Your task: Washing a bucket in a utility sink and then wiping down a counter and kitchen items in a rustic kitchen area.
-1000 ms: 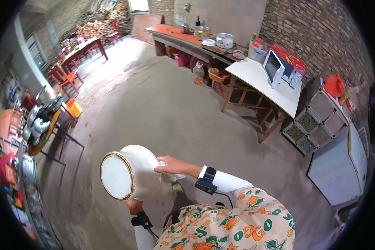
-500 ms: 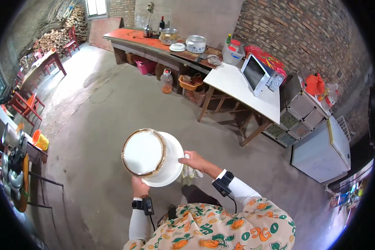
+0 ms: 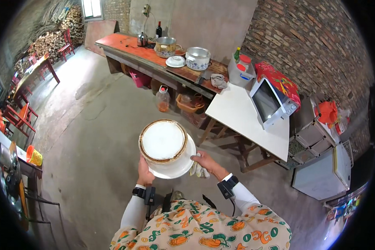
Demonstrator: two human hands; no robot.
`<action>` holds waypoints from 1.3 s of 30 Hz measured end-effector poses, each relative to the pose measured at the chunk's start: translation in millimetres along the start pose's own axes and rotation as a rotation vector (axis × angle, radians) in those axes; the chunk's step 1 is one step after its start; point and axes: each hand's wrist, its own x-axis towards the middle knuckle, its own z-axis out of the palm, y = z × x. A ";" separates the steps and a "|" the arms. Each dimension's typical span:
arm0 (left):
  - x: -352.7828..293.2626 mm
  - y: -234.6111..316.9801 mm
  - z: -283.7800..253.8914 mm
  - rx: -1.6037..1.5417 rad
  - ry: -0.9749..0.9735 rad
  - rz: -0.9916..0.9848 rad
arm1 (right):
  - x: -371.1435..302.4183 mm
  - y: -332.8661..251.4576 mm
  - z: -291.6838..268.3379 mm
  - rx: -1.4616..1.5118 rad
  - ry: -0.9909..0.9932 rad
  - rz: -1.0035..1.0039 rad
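Observation:
Between my two hands is a round white basin-like vessel (image 3: pixel 164 139), tilted so that a flat white face with a stained brown ring points up. A wider white rim flares out beyond that ring. My left hand (image 3: pixel 145 173) is closed on its near left side, with most of the fingers hidden beneath. On the right, my right hand (image 3: pixel 208 161) pinches the rim with the thumb on top. A pair of whitish work gloves (image 3: pixel 200 170) hangs under the right hand, against the vessel; whether its fingers grip the gloves too is hidden.
Ahead, a long red-topped counter (image 3: pixel 116 41) bears pots and a kettle. To its right, a white table (image 3: pixel 233 102) carries a microwave-like appliance (image 3: pixel 268 102). A clear jug (image 3: pixel 163 100) stands on the floor, a white chest freezer (image 3: pixel 321 173) at right, and a yellow bucket (image 3: pixel 34 157) at left.
The vessel and both hands have moved slightly right and up in the picture. The counter and white table appear nearer. Both hands keep their hold.

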 end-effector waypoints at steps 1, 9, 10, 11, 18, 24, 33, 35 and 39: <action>29.5 -10.8 -13.4 -0.246 0.151 -0.233 | 17.4 -7.5 -6.3 0.036 0.018 -0.069; 170.1 -15.0 19.9 -0.045 0.042 -0.133 | 151.6 -61.7 -63.6 -0.009 0.136 -0.048; 194.9 -16.0 19.9 -0.045 0.034 -0.141 | 169.3 -67.8 -70.5 -0.006 0.146 -0.048; 220.9 -17.9 19.3 -0.081 0.057 -0.208 | 186.3 -72.6 -77.7 0.009 0.173 -0.032; 399.1 -50.4 19.1 0.125 -0.208 -0.151 | 305.8 -90.6 -142.5 0.095 0.411 0.066; 542.2 -98.5 13.3 -0.172 0.180 -0.607 | 362.8 -128.8 -173.4 0.256 0.521 0.094; 647.5 -121.0 65.1 0.020 0.228 -0.708 | 450.8 -122.7 -260.0 0.028 0.593 0.167; 667.2 -125.0 63.2 0.245 0.131 -0.680 | 462.7 -135.5 -271.0 0.228 0.495 0.123; 704.5 -157.1 32.6 0.039 0.027 -0.702 | 488.9 -153.8 -286.3 0.228 0.447 0.159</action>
